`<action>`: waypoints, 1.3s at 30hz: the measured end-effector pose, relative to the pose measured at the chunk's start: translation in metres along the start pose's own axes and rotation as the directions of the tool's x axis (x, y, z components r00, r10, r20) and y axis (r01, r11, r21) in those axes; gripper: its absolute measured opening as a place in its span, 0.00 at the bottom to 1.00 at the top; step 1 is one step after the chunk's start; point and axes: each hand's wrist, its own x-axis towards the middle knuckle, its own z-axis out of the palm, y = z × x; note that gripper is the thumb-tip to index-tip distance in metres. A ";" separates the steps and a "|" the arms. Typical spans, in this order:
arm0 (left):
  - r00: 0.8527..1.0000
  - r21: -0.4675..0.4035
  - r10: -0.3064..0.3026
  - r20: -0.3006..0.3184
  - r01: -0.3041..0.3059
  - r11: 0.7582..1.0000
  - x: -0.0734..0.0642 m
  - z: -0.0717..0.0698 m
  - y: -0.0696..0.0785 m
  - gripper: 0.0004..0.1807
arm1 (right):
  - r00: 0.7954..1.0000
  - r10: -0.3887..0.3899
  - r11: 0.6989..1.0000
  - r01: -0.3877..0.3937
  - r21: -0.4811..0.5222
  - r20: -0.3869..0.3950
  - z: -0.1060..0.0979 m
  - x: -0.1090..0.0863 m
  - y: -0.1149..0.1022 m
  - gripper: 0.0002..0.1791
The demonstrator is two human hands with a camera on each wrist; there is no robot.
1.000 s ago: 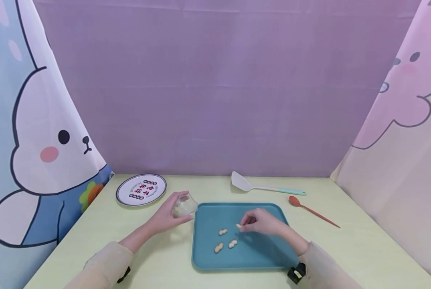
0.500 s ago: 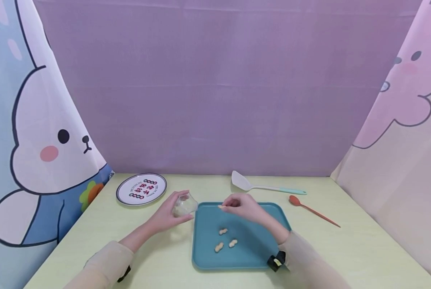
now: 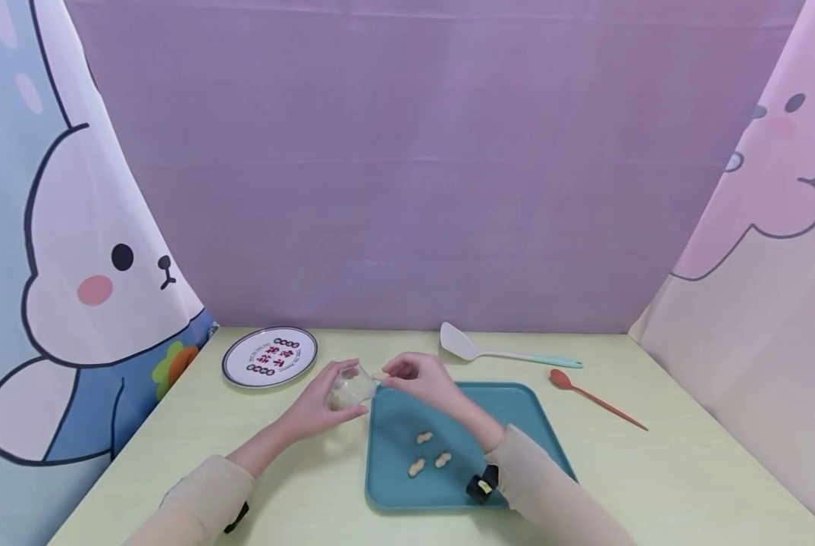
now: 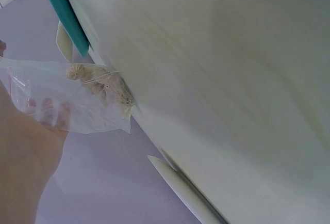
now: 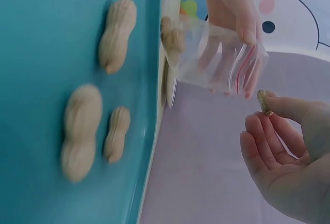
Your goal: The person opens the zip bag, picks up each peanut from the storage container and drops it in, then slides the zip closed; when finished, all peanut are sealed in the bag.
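Note:
My left hand (image 3: 325, 406) grips a clear zip bag (image 4: 46, 87) left of the tray, its mouth turned toward the right hand. Several peanuts (image 4: 103, 84) lie at the bag's bottom. Between thumb and fingertips my right hand (image 5: 289, 152) pinches one peanut (image 5: 264, 102), close to the bag's mouth and outside it. Three unshelled peanuts rest on the teal tray (image 3: 471, 497): one at the back (image 3: 424, 437), one at the front left (image 3: 417, 468) and one to its right (image 3: 443, 459).
A white plate (image 3: 239, 364) with red print sits at the back left. Behind the tray lies a white spatula (image 3: 458, 343) with a mint handle. An orange-red spoon (image 3: 560, 379) is to the right. A purple cloth (image 3: 414, 189) hangs behind the table.
My right hand has moved left and away from me across the tray, carrying the pinched peanut up to the bag's mouth. The left hand and bag have barely moved.

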 end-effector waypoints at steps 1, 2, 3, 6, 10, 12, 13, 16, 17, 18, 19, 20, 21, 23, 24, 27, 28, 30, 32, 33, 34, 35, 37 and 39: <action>1.000 0.005 0.004 0.000 -0.004 1.000 0.000 0.000 0.000 0.42 | 1.000 -0.002 1.000 0.002 0.006 0.002 0.002 0.002 -0.001 0.12; 1.000 0.005 0.004 0.000 -0.004 1.000 0.000 0.000 0.000 0.42 | 1.000 0.002 1.000 -0.002 0.017 0.004 0.004 0.004 -0.002 0.11; 1.000 0.006 0.003 0.000 -0.003 1.000 0.000 0.000 0.000 0.42 | 1.000 0.006 1.000 -0.006 0.023 0.006 0.006 0.005 -0.003 0.11; 1.000 0.008 0.002 -0.002 -0.002 1.000 0.000 0.000 -0.001 0.42 | 1.000 -0.001 1.000 0.000 0.031 0.011 0.011 0.008 -0.005 0.10; 1.000 0.011 0.011 -0.006 -0.011 1.000 0.000 0.000 -0.001 0.42 | 1.000 -0.009 1.000 0.008 0.024 0.022 0.017 0.011 -0.008 0.11; 1.000 0.014 0.018 -0.006 -0.018 1.000 0.000 0.000 -0.001 0.42 | 1.000 -0.007 1.000 0.006 0.018 0.025 0.018 0.011 -0.010 0.12; 1.000 0.012 0.021 -0.006 -0.021 1.000 0.000 0.000 0.000 0.41 | 1.000 -0.005 1.000 0.005 0.017 0.024 0.019 0.011 -0.010 0.12; 1.000 0.006 0.020 -0.004 -0.020 1.000 0.001 0.000 0.001 0.41 | 1.000 -0.001 1.000 0.001 0.020 0.019 0.019 0.010 -0.014 0.11; 1.000 0.007 0.019 -0.002 -0.019 1.000 0.001 0.000 0.001 0.41 | 1.000 0.001 1.000 -0.001 0.019 0.019 0.019 0.009 -0.014 0.11; 1.000 0.003 0.017 -0.003 -0.017 1.000 0.001 0.000 0.001 0.41 | 1.000 0.005 1.000 -0.005 0.015 0.017 0.019 0.009 -0.014 0.10; 1.000 0.001 0.016 -0.002 -0.016 1.000 0.001 0.000 0.001 0.41 | 1.000 0.009 1.000 -0.010 0.014 0.016 0.019 0.008 -0.013 0.10; 1.000 0.004 0.015 -0.002 -0.015 1.000 0.001 0.000 0.001 0.41 | 1.000 0.011 1.000 -0.011 0.016 0.016 0.018 0.008 -0.013 0.10; 1.000 0.005 0.012 0.000 -0.012 1.000 0.000 0.000 0.001 0.41 | 1.000 0.014 1.000 -0.014 0.018 0.016 0.018 0.007 -0.013 0.10; 1.000 0.007 0.007 0.004 -0.007 1.000 0.000 0.000 0.000 0.41 | 1.000 0.006 1.000 -0.007 0.023 0.014 0.018 0.007 -0.008 0.11; 1.000 0.005 0.004 0.004 -0.004 1.000 0.000 0.000 0.000 0.41 | 1.000 0.006 1.000 -0.006 0.024 0.014 0.018 0.007 -0.008 0.11; 1.000 0.009 -0.007 0.007 0.007 1.000 -0.002 0.000 -0.001 0.41 | 1.000 -0.008 0.999 0.008 0.033 0.016 0.016 0.005 -0.007 0.11; 1.000 0.009 -0.010 0.006 0.010 1.000 -0.003 0.001 -0.001 0.41 | 1.000 -0.009 0.999 0.008 0.036 0.020 0.015 0.003 -0.007 0.11; 1.000 0.008 -0.012 0.002 0.012 1.000 -0.004 0.001 -0.001 0.41 | 1.000 -0.004 1.000 0.004 0.024 0.022 0.011 0.001 -0.007 0.10; 1.000 0.007 -0.012 0.000 0.012 1.000 -0.004 0.001 -0.001 0.41 | 1.000 0.000 1.000 0.000 0.021 0.021 0.007 -0.004 -0.007 0.10; 1.000 0.003 -0.013 0.000 0.013 1.000 -0.004 0.000 0.000 0.41 | 1.000 0.005 1.000 -0.005 0.019 0.020 0.004 -0.007 -0.007 0.10; 1.000 0.000 -0.014 0.000 0.014 1.000 -0.004 0.000 0.001 0.41 | 1.000 0.012 1.000 -0.012 0.016 0.020 0.001 -0.010 -0.007 0.10; 1.000 -0.003 -0.015 0.002 0.015 1.000 -0.003 0.000 0.001 0.41 | 1.000 0.015 1.000 -0.015 0.011 0.017 -0.001 -0.013 -0.006 0.09; 1.000 -0.006 -0.015 0.008 0.015 1.000 -0.003 0.000 0.002 0.41 | 1.000 0.016 1.000 -0.016 -0.001 0.016 -0.007 -0.020 -0.005 0.09; 1.000 -0.010 -0.013 0.010 0.013 1.000 -0.002 0.000 0.003 0.42 | 0.999 0.021 1.000 -0.021 -0.011 0.024 -0.012 -0.027 -0.003 0.09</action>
